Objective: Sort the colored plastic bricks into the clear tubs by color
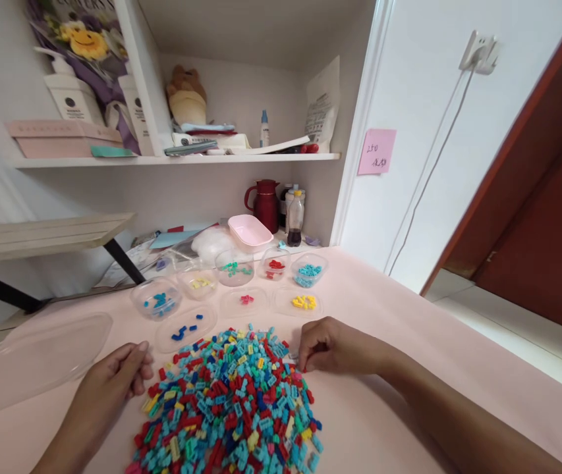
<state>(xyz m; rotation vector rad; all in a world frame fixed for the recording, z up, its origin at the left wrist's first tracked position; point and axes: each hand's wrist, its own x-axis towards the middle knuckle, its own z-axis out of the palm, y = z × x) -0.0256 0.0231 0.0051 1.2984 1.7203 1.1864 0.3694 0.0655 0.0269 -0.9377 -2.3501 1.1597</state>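
Note:
A big heap of small toy building bricks [231,408] in red, light blue, dark blue, yellow and green lies on the pink table surface. My left hand [117,375] rests at the heap's left edge, fingers curled in and thumb against them; whatever is inside them, if anything, is hidden. At the right edge of the heap, my right hand [333,345] is pinched closed with the fingertips down by the bricks. A speck of red shows at those fingertips, too small to name for certain.
Behind the heap stand several clear tubs and lids with bricks sorted by colour: blue bricks [162,301], green bricks [234,268], red bricks [275,265], yellow bricks [304,302]. A large clear lid [38,355] lies left. Farther back are a pink tub [250,230], a red jug [265,205] and a bottle [295,220].

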